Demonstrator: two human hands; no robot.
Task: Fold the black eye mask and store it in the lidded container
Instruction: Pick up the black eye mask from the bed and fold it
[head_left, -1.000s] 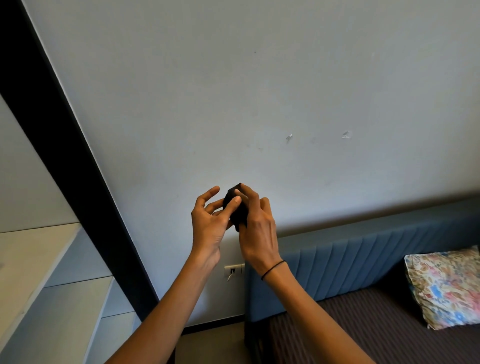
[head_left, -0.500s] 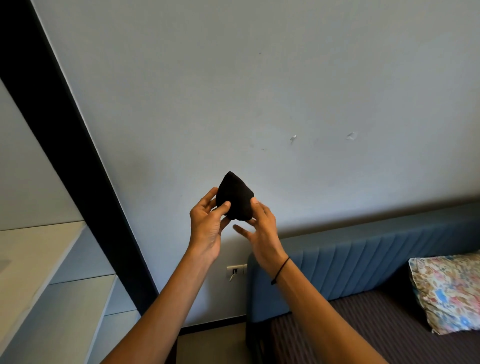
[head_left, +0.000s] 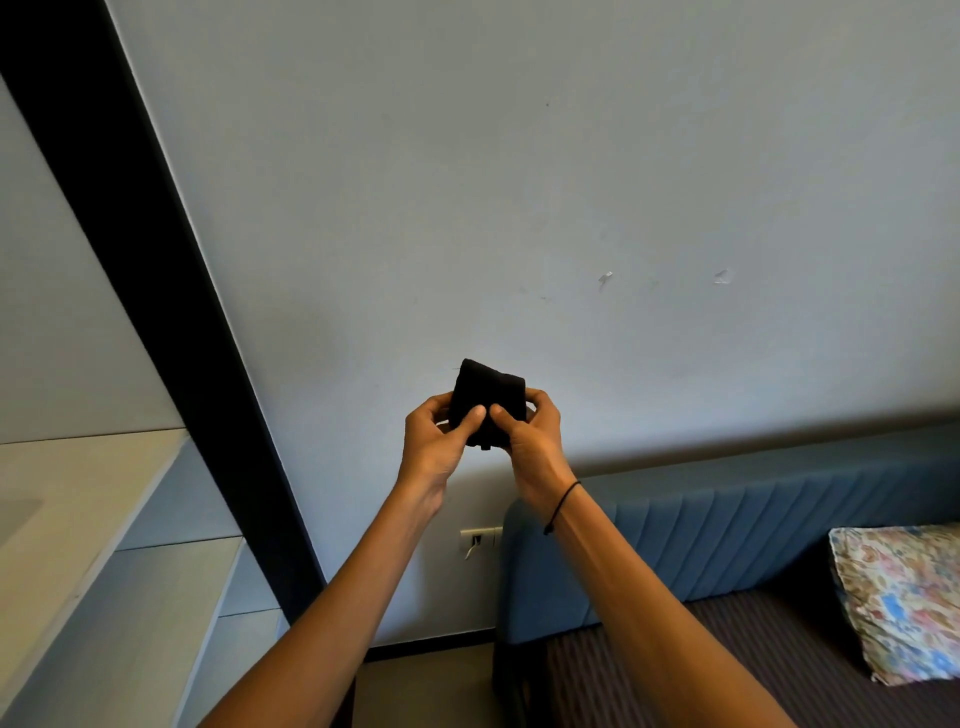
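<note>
Two bare hands are raised at centre frame, both gripping the black eye mask (head_left: 485, 397) in front of a pale wall (head_left: 519, 182).

Hidden or unclear: the mask is a dark, featureless bundle, so its folds and layers cannot be counted. Its lower edge is covered by the thumbs, and a small dark tab shows just below it, between the hands; whether this is strap or fabric I cannot tell. The fingers of both hands are behind the mask and mostly out of sight. No lidded container shows in this view. The floral pillow (head_left: 904, 597) is cut off by the right edge of the frame, and the white shelves (head_left: 104, 571) by the left edge. Both forearms leave the frame at the bottom.

Left hand (head_left: 434, 441): curled closed on the mask's left side, thumb pressed on the front face.
Right hand (head_left: 530, 436): curled closed on the mask's right side, thumb on the front face, its tip just beside the left thumb. A thin black cord (head_left: 563, 499) circles the right wrist.

Lower right: blue padded headboard (head_left: 753, 525) against the wall. A wall socket (head_left: 478, 538) sits between the two forearms, lower centre.
</note>
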